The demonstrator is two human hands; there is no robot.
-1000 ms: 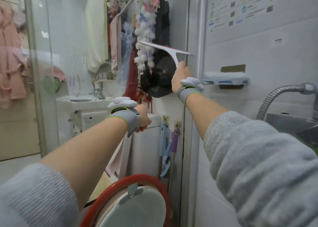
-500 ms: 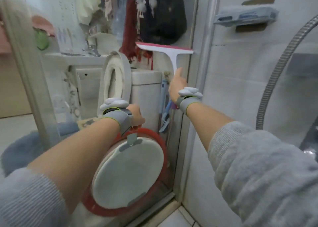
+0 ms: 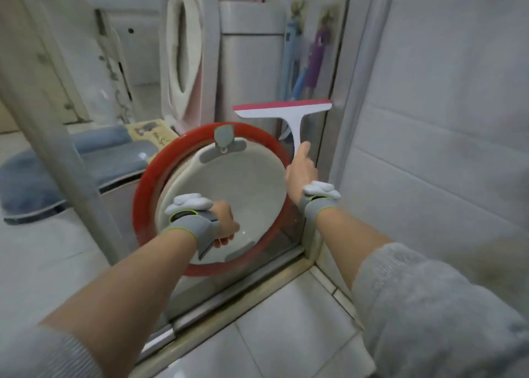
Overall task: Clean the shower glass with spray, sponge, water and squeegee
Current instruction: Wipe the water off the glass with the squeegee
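Observation:
A white squeegee with a red blade edge lies against the shower glass, blade level, low on the pane near its right frame. My right hand grips the squeegee's handle from below, with one finger stretched up along it. My left hand hovers lower left in front of the glass, fingers curled into a fist, and nothing shows in it. Both wrists wear grey bands with white pods. No spray bottle or sponge is in view.
Behind the glass a red-rimmed basin and a white basin lean against the pane, beside a toilet with its seat raised. The bottom rail meets the tiled floor. A tiled wall closes the right side. A grey post stands left.
My right hand has drawn the squeegee down the glass from about head height to near the bottom. My view tilted down with it. My left hand stayed fisted and sank too.

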